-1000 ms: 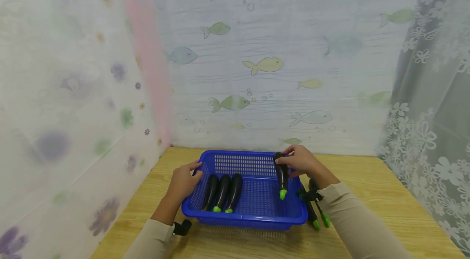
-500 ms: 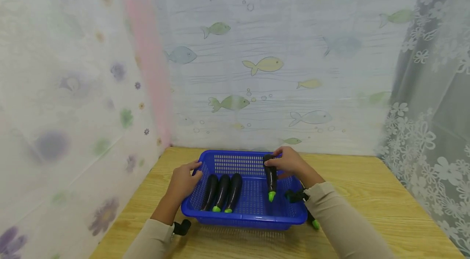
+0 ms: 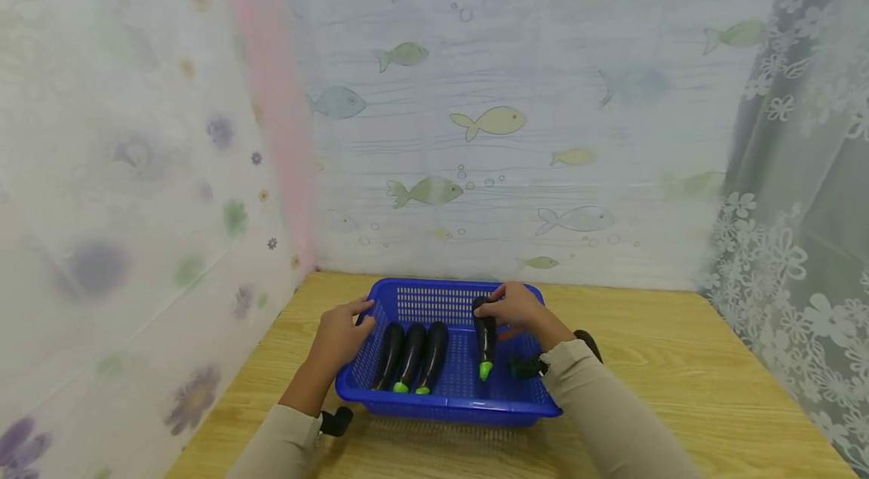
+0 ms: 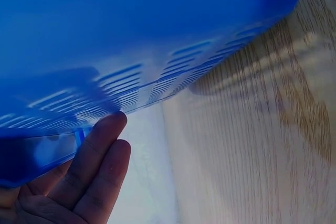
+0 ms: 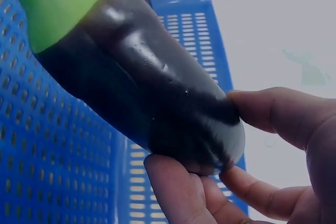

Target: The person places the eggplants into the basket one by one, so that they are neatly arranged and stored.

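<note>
My right hand [image 3: 517, 307] holds a dark purple eggplant [image 3: 485, 336] by its rounded end, above the right half of the blue plastic basket [image 3: 448, 405]. The eggplant's green stem end [image 5: 63, 9] points toward me. In the right wrist view, thumb and fingertips pinch its dark end. Three more eggplants [image 3: 410, 358] lie side by side in the basket's left half, green ends near. My left hand [image 3: 339, 333] grips the basket's left rim; in the left wrist view its fingers [image 4: 102, 166] lie against the outer slotted wall, with the thumb hidden.
The basket stands on a wooden table [image 3: 679, 381]. Beside its right side a dark rounded thing [image 3: 588, 344] shows partly behind my right sleeve [image 3: 604, 411]. A fish-patterned curtain [image 3: 509, 162] hangs behind the table, and a flowered one [image 3: 136, 200] at the left.
My right hand has moved left with the eggplant, from the basket's right side further in over its bottom, and a little lower. The left hand stays on the rim.
</note>
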{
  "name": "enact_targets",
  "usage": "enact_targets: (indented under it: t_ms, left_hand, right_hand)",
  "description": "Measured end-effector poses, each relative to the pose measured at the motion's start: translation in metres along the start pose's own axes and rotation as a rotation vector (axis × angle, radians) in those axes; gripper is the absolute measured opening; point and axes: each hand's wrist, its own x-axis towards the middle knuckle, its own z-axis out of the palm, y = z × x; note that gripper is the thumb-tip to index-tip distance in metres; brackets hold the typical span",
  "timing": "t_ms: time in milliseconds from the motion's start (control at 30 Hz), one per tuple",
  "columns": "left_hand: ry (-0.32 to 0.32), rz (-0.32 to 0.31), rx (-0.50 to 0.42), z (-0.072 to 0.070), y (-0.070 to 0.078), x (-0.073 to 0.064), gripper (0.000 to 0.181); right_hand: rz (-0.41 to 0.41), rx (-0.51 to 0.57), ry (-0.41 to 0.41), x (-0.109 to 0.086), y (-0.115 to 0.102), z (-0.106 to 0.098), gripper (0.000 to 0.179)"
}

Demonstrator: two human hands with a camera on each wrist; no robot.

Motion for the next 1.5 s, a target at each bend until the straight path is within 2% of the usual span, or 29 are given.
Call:
enact_targets:
  t_ms: [167, 433, 733, 867, 1133, 1500]
  left_hand:
    - [-0.001, -0.009, 0.000, -0.001, 0.001, -0.001, 0.044]
    - [-0.001, -0.010, 0.016, -0.001, 0.003, -0.001, 0.043]
    - [-0.022, -0.030, 0.002, 0.001, 0.004, -0.002, 0.045]
    - [-0.002, -0.022, 0.010, 0.001, 0.004, -0.002, 0.045]
    - [-0.004, -0.022, 0.018, 0.001, 0.004, -0.002, 0.045]
    - [0.001, -0.012, 0.025, 0.000, 0.005, -0.002, 0.045]
  right_hand:
    - [0.022, 0.023, -0.012, 0.003, 0.000, 0.010, 0.052]
    - [0.040, -0.006, -0.015, 0.009, 0.005, 0.021, 0.045]
    - [0.087, -0.034, -0.015, 0.011, 0.009, 0.027, 0.029]
    - [0.088, -0.044, -0.034, 0.011, 0.009, 0.029, 0.030]
    - [0.116, -0.041, -0.040, 0.015, 0.010, 0.033, 0.038]
    - [0.113, -0.061, -0.057, 0.020, 0.012, 0.039, 0.037]
